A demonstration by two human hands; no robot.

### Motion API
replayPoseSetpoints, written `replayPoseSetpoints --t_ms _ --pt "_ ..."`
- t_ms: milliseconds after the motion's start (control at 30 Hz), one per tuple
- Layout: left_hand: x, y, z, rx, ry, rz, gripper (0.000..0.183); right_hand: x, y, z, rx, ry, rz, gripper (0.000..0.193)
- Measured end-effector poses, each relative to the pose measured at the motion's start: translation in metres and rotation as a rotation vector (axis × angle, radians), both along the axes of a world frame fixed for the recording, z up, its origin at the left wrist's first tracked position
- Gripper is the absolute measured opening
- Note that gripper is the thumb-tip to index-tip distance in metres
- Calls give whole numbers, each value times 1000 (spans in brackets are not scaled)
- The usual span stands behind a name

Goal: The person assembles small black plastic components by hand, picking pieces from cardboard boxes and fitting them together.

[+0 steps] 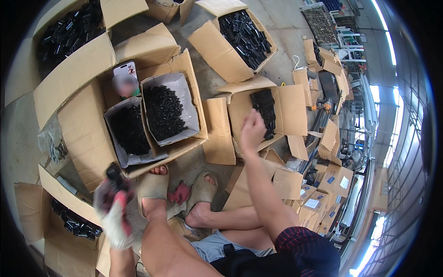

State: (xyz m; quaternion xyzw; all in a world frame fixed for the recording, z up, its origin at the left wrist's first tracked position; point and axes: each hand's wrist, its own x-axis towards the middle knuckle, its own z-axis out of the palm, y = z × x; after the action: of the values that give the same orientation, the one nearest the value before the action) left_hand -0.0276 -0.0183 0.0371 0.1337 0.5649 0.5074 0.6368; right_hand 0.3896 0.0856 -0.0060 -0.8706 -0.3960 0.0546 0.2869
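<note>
My left hand wears a white and red work glove and grips a small black plastic part near my left knee. My right hand is bare and raised over an open cardboard box that holds stacked black parts. Its fingers look curled and blurred; whether they hold anything does not show. My sandalled feet rest on the concrete floor between the boxes.
A large carton to my left holds two bag-lined bins of small black pieces and a phone. More cartons of black parts stand at top left, top centre and lower left. Small labelled boxes pile up at right.
</note>
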Motion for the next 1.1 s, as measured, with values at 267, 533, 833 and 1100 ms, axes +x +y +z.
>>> replayPoseSetpoints --t_ms 267,533,833,1100 --pt "-168 -57 -17 94 633 565 46 208 -26 -42 -479 -568 141 29" --pt "-249 -147 -133 -297 890 605 45 205 -21 -61 -542 -564 104 32" --pt "-77 26 -15 436 1218 416 61 177 -26 -40 -92 -499 201 18" --pt "41 76 34 819 985 -585 74 -53 -25 62 3 592 413 17"
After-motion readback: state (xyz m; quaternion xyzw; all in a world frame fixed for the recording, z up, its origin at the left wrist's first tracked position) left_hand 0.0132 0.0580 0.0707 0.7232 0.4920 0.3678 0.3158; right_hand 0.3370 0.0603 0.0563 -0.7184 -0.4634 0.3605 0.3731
